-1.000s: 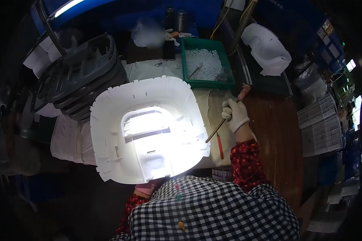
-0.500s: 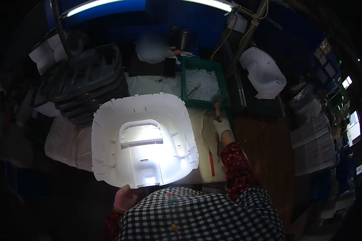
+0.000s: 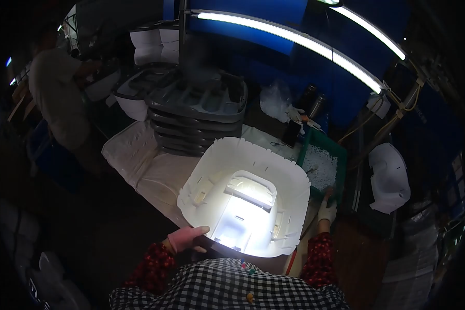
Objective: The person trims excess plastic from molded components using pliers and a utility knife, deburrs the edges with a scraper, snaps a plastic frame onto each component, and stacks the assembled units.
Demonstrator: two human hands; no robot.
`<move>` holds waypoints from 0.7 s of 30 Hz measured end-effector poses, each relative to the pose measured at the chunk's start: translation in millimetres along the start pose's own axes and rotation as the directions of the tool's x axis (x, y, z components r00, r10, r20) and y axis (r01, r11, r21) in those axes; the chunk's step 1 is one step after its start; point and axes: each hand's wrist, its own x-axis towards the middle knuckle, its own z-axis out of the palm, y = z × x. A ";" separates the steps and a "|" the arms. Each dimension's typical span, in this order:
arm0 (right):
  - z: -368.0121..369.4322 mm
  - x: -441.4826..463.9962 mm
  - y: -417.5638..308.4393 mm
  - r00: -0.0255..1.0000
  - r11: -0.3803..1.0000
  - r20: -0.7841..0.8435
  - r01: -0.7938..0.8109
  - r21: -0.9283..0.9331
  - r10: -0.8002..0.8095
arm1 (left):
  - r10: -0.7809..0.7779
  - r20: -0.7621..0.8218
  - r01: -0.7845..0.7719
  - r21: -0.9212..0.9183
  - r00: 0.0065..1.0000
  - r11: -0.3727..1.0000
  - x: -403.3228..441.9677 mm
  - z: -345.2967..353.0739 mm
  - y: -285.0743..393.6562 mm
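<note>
A large white plastic shell with a notched rim lies tilted in front of me, its hollow inside brightly lit. My left hand, in a pink glove, grips the shell's near left rim, thumb on top and other fingers lower down. To the right, my right hand, in a white glove, reaches to the near edge of a green tray. White pellet-like bits fill this tray. The right fingertips are dim and blurred, so anything they hold cannot be made out. Beside the shell shows a red handle.
Grey plastic frames stand stacked behind the shell, beside a wrapped white pad. A curved white panel is at the right. Two metal flasks stand at the back. Another person works at far left.
The view has turned left, bringing the other person into sight. My right hand has moved up against the green tray's edge. More of my left hand and its thumb shows at the shell's rim.
</note>
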 end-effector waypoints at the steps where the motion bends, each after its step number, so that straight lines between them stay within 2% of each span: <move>1: -22.6 2.7 -17.6 0.988 0.996 -0.131 0.079 -0.047 -0.084 | -0.130 -0.041 0.135 0.185 0.991 0.973 -10.8 -0.4 23.2; 2: -41.8 18.3 -22.9 0.983 0.914 -0.086 0.184 0.361 -0.164 | -0.086 -0.060 0.102 0.402 0.995 0.910 -23.9 -9.6 41.4; 3: -67.5 28.3 -29.0 0.966 0.671 -0.070 0.223 0.707 -0.248 | -0.047 -0.072 0.081 0.599 0.996 0.797 -36.5 -18.2 60.3; 4: -145.2 -11.1 -92.6 0.971 0.512 0.043 0.087 0.855 -0.236 | 0.102 -0.169 0.002 0.526 0.980 0.851 -41.4 -20.1 83.1; 5: -191.8 -30.9 -117.1 0.824 0.476 -0.231 0.502 0.722 -0.518 | 0.231 -0.280 -0.082 0.456 0.932 0.886 -46.8 -21.7 109.5; 6: -229.1 -56.4 -134.7 0.765 0.340 -0.376 0.592 0.731 -0.523 | 0.208 -0.336 -0.130 0.240 0.919 0.962 -52.4 -12.3 143.9; 7: -264.4 -87.4 -147.7 0.671 0.104 -0.583 0.692 0.715 -0.457 | 0.433 -0.316 -0.408 0.145 0.844 0.901 -29.0 -30.0 148.7; 8: -289.8 -115.0 -155.5 0.563 -0.150 -0.751 0.757 0.636 -0.345 | 0.495 -0.397 -0.485 0.133 0.773 0.864 -15.4 -31.9 167.6; 9: -312.1 -142.5 -161.8 0.477 -0.337 -0.851 0.782 0.524 -0.219 | 0.556 -0.462 -0.565 0.135 0.691 0.814 -0.8 -33.5 188.7; 10: -343.9 -168.2 -178.0 0.234 -0.365 -0.871 0.837 0.407 -0.432 | 0.558 -0.479 -0.645 -0.024 0.678 0.763 13.7 -41.2 206.0; 11: -353.3 -178.5 -180.9 0.110 -0.361 -0.838 0.867 0.343 -0.534 | 0.553 -0.492 -0.702 -0.188 0.673 0.687 32.8 -47.6 220.5; 12: -362.3 -188.6 -183.8 -0.017 -0.375 -0.784 0.885 0.277 -0.621 | 0.551 -0.457 -0.681 -0.187 0.698 0.708 52.8 -63.0 230.5; 13: -364.9 -193.4 -183.6 -0.019 -0.355 -0.768 0.894 0.274 -0.640 | 0.808 -0.335 -0.743 0.331 0.484 0.582 71.7 -89.2 238.9; 14: -367.6 -196.0 -184.5 -0.022 -0.338 -0.753 0.902 0.269 -0.658 | 0.957 -0.049 -0.647 0.727 0.287 0.231 90.6 -113.8 246.0; 15: -368.6 -197.2 -185.9 -0.023 -0.323 -0.742 0.909 0.264 -0.670 | 0.875 -0.232 -0.836 0.271 0.425 0.477 97.2 -116.5 256.8; 16: -368.9 -198.0 -186.9 -0.022 -0.304 -0.734 0.918 0.254 -0.679 | 0.742 -0.400 -0.843 -0.280 0.537 0.459 98.4 -109.4 269.6; 17: -370.4 -201.7 -185.9 -0.020 -0.284 -0.729 0.928 0.241 -0.685 | 0.501 -0.527 -0.723 -0.565 0.686 0.396 97.5 -102.4 276.7; 19: -373.1 -207.9 -183.8 0.002 -0.222 -0.711 0.949 0.222 -0.703 | 0.560 -0.516 -0.755 -0.531 0.648 0.385 115.4 -121.0 286.4; 20: -371.9 -210.3 -183.6 0.015 -0.193 -0.701 0.957 0.216 -0.713 | 0.639 -0.456 -0.779 -0.452 0.620 0.434 125.4 -130.2 292.2; 21: -375.7 -211.4 -184.6 0.019 -0.168 -0.697 0.965 0.199 -0.717 | 0.774 -0.380 -0.862 -0.208 0.507 0.463 139.6 -143.0 301.4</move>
